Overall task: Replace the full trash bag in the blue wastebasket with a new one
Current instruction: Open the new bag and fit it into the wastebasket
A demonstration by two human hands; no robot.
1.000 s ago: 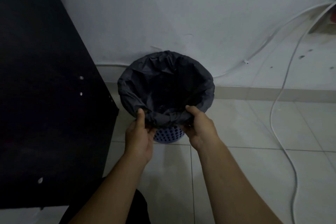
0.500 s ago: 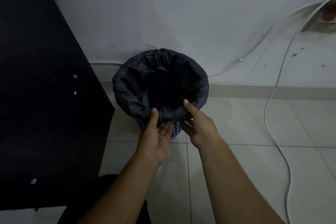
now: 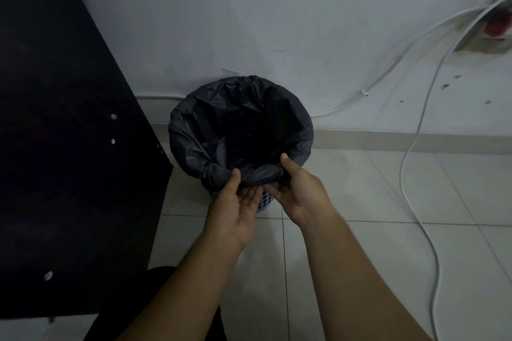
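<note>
A black trash bag [image 3: 210,124] lines the blue perforated wastebasket [image 3: 264,201], which stands on the tiled floor against the white wall. The bag's rim is folded over the basket's edge, so only a small blue patch shows near the bottom front. My left hand [image 3: 234,209] is palm up under the near fold, thumb pressed on the bag. My right hand [image 3: 297,188] pinches the same near fold just to the right, thumb on top. The bag's inside is dark and I cannot see its contents.
A tall black furniture panel [image 3: 63,133] stands close on the left of the basket. White cables [image 3: 410,152] trail down the wall and across the floor on the right, from a socket [image 3: 487,33] at the upper right. Pale tiles lie in front.
My left hand turned palm up and slid right under the near fold, closer to my right hand. The right hand kept its pinch on the rim. The view shifted slightly.
</note>
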